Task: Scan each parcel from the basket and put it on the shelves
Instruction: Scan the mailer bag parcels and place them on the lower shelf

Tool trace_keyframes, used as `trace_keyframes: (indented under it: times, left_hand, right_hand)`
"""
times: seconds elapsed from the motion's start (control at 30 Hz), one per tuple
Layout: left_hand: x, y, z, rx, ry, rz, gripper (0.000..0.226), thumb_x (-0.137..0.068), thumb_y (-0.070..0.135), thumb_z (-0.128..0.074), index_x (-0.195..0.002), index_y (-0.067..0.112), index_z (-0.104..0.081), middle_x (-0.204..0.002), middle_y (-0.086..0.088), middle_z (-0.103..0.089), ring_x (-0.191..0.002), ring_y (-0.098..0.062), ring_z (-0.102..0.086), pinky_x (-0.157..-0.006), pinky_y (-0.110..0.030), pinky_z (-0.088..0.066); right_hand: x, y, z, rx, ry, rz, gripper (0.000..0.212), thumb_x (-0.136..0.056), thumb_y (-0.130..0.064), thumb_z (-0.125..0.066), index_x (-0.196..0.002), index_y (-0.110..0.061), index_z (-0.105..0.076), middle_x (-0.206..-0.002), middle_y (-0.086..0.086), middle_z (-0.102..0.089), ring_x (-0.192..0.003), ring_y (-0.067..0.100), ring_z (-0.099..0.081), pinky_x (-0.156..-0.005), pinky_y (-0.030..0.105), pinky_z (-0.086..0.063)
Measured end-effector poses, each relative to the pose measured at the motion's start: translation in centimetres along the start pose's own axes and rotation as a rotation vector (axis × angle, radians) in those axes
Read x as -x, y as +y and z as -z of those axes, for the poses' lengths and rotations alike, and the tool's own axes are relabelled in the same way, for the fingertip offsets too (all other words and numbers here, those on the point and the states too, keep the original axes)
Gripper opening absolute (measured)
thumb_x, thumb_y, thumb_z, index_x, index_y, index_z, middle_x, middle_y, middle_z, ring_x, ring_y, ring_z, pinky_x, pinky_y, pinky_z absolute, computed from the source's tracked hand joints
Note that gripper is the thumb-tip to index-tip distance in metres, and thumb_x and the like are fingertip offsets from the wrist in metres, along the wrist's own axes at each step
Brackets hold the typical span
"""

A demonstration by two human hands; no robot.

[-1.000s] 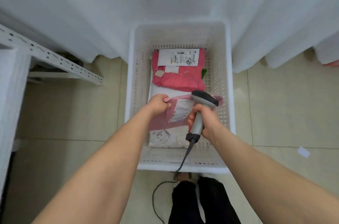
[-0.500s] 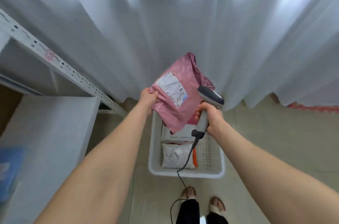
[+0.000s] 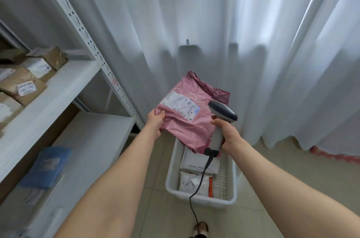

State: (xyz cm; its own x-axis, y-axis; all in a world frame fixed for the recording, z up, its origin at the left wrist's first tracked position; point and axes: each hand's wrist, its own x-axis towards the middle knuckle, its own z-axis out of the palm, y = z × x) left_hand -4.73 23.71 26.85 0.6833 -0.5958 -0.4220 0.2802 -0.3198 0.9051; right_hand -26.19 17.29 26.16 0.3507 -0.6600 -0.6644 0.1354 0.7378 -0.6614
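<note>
Two bare forearms reach forward from the bottom of the view. The left hand (image 3: 155, 121) is raised in front of the body, with its thumb on top and fingers curled underneath, pinching the left edge of a pink parcel (image 3: 187, 126). The right hand (image 3: 227, 133) is wrapped firmly round the pale grey handle of a barcode scanner (image 3: 223, 113). The scanner is held upright, its dark head tipped toward the parcel, and a red-painted nail shows just below the head. A black cable (image 3: 202, 177) drops from the base of the handle, crosses the basket and trails onto the floor.

The parcel is a soft, glossy pink plastic mailer, creased and crumpled at its top end. It is held in the air above the basket, tilted so its face turns toward the viewer. A white shipping label (image 3: 180, 106) with barcodes sits on its upper left part. Its lower right corner is hidden behind the scanner handle.

Below the hands, a white basket (image 3: 170, 175) with perforated walls stands on a tiled floor. It holds more parcels — white parcels (image 3: 190, 184) with an orange edge beside them.

White metal shelves (image 3: 64, 85) stand at the left. Brown boxes (image 3: 25, 85) with labels rest on the upper board, and a blue parcel (image 3: 45, 165) lies on the lower one. A white curtain (image 3: 214, 23) hangs behind everything.
</note>
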Motion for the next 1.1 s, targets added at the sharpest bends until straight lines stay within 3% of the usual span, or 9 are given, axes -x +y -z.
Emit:
trace_keyframes:
  times: [0.1, 0.2, 0.37, 0.47, 0.53, 0.67, 0.8, 0.9, 1.1]
  left_hand:
    - [3.7, 0.5, 1.1, 0.085, -0.05, 0.015, 0.025, -0.099, 0.003, -0.044, -0.123, 0.005, -0.053, -0.106, -0.012, -0.064, -0.088, -0.026, -0.061, -0.096, -0.045, -0.047]
    - [7.0, 1.1, 2.0, 0.14, -0.132, 0.004, 0.024, -0.1, 0.0, -0.042, -0.119, 0.01, -0.052, -0.096, -0.009, -0.064, -0.08, -0.022, -0.062, -0.084, -0.042, -0.05]
    - [9.9, 2.4, 4.9, 0.026, -0.21, 0.01, 0.025, -0.093, -0.008, -0.047, -0.097, 0.014, -0.057, -0.085, -0.006, -0.065, -0.071, -0.018, -0.062, -0.063, -0.031, -0.053]
    - [10.0, 3.4, 6.5, -0.022, -0.123, 0.044, 0.015, -0.087, 0.001, -0.056, -0.082, 0.014, -0.061, -0.064, -0.002, -0.065, -0.051, -0.012, -0.06, -0.061, -0.026, -0.049]
    - [10.0, 3.9, 7.7, -0.088, -0.074, 0.055, 0.011, -0.085, 0.017, -0.067, -0.095, 0.014, -0.063, -0.071, -0.003, -0.065, -0.06, -0.016, -0.06, -0.068, -0.029, -0.049]
    - [9.8, 4.5, 10.0, -0.209, -0.093, 0.083, 0.041, -0.081, 0.035, -0.073, -0.111, 0.009, -0.062, -0.086, -0.007, -0.068, -0.069, -0.021, -0.065, -0.06, -0.027, -0.054]
    - [9.5, 4.6, 11.9, -0.172, -0.11, 0.109, 0.045, -0.079, 0.035, -0.076, -0.111, 0.007, -0.061, -0.084, -0.009, -0.071, -0.07, -0.022, -0.068, -0.065, -0.032, -0.057]
    - [9.6, 4.7, 12.6, -0.125, -0.186, 0.162, 0.041, -0.08, 0.028, -0.076, -0.113, 0.009, -0.06, -0.077, -0.008, -0.073, -0.06, -0.02, -0.07, -0.05, -0.03, -0.056]
    - [9.4, 3.6, 11.8, 0.015, -0.06, 0.088, 0.045, -0.082, 0.008, -0.073, -0.123, 0.002, -0.055, -0.115, -0.017, -0.065, -0.085, -0.027, -0.065, -0.073, -0.039, -0.055]
  right_hand:
    - [3.2, 0.3, 0.3, -0.008, -0.063, -0.002, 0.012, -0.078, -0.01, -0.071, -0.085, -0.019, -0.07, -0.086, 0.005, -0.071, -0.08, 0.023, -0.064, -0.063, 0.035, -0.05]
    - [5.8, 0.7, 0.3, 0.007, -0.134, 0.001, 0.017, -0.076, -0.008, -0.073, -0.091, -0.015, -0.069, -0.074, 0.005, -0.075, -0.064, 0.021, -0.071, -0.051, 0.031, -0.054]
    - [7.9, 1.6, -0.6, 0.111, -0.052, 0.096, 0.037, -0.077, 0.002, -0.069, -0.113, -0.004, -0.066, -0.101, 0.017, -0.07, -0.09, 0.031, -0.065, -0.083, 0.045, -0.056]
    - [8.4, 1.7, -1.3, 0.16, -0.023, 0.152, 0.031, -0.077, 0.007, -0.066, -0.106, -0.002, -0.067, -0.089, 0.013, -0.071, -0.077, 0.026, -0.065, -0.07, 0.037, -0.057]
    - [8.9, 1.7, -2.0, 0.187, -0.041, 0.164, 0.026, -0.077, 0.009, -0.065, -0.1, -0.003, -0.067, -0.079, 0.01, -0.069, -0.068, 0.022, -0.063, -0.057, 0.03, -0.053]
    - [9.6, 2.1, -3.9, 0.337, -0.117, 0.182, 0.027, -0.078, 0.008, -0.065, -0.104, 0.0, -0.067, -0.091, 0.015, -0.068, -0.074, 0.024, -0.061, -0.068, 0.035, -0.052]
    - [10.2, 2.6, -5.2, 0.426, -0.16, 0.193, 0.03, -0.08, 0.009, -0.063, -0.109, 0.004, -0.067, -0.098, 0.017, -0.066, -0.078, 0.025, -0.059, -0.076, 0.037, -0.052]
    - [10.3, 2.6, -5.4, 0.476, -0.163, 0.204, 0.029, -0.08, 0.008, -0.063, -0.108, 0.005, -0.066, -0.094, 0.017, -0.065, -0.075, 0.025, -0.059, -0.069, 0.034, -0.051]
    - [10.8, 3.1, -5.9, 0.357, -0.119, 0.212, 0.018, -0.081, 0.001, -0.066, -0.095, -0.011, -0.067, -0.082, 0.007, -0.061, -0.064, 0.018, -0.054, -0.05, 0.025, -0.045]
